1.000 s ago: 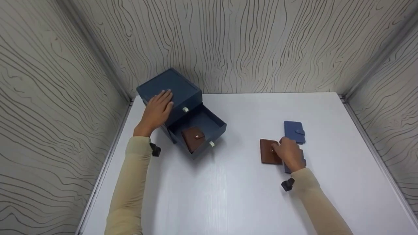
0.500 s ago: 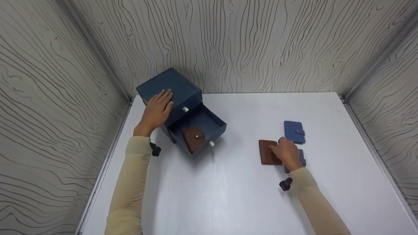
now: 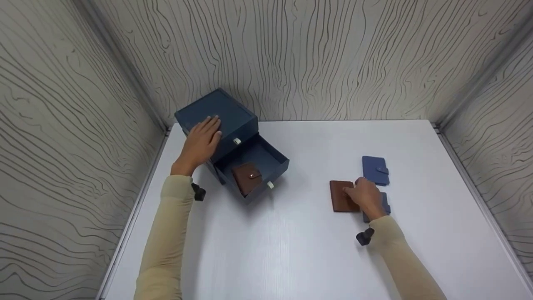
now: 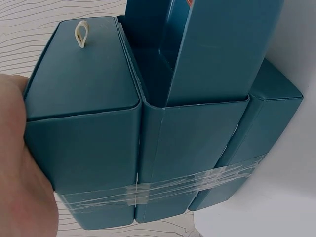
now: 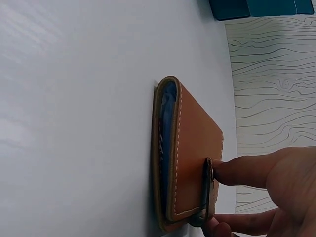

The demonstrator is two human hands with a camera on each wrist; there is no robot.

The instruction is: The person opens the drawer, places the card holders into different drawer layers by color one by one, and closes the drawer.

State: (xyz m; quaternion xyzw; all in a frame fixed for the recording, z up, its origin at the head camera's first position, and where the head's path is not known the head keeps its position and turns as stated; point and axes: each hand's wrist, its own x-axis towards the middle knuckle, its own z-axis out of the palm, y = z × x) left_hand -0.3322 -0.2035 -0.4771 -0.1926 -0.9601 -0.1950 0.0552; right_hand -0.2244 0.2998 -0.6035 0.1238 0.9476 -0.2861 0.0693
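Left hand (image 3: pixel 200 143): palm down, fingers out over the top of the dark blue three-drawer cabinet (image 3: pixel 233 110), holding nothing. Clear tape (image 4: pixel 202 180) wraps the cabinet body, per left wrist view. Just right of those fingers, top drawer's shut, loop pull (image 3: pixel 237 141) facing out. Below and right of the left hand, middle drawer (image 3: pixel 281 171) is pulled out, with a brown snap-strap wallet (image 3: pixel 245 177) lying inside.

Well right of that, on the white table (image 3: pixel 291 250): reddish-brown bifold wallet (image 3: pixel 339 198), just left of and partly under the right hand (image 3: pixel 366 196). Right hand pinches its snap strap (image 5: pixel 208 185), thumb on the snap, fingertips at the strap end. Can't tell if the snap's undone.

Delta: over the last second the bifold slid slightly left, and the thumb now covers the snap. My read: work's at the closure; left hand just steadies the cabinet.

Blue strap wallet (image 3: pixel 372 168) sits just beyond the right hand; darker blue one (image 3: pixel 385 204) is partly hidden beneath it.
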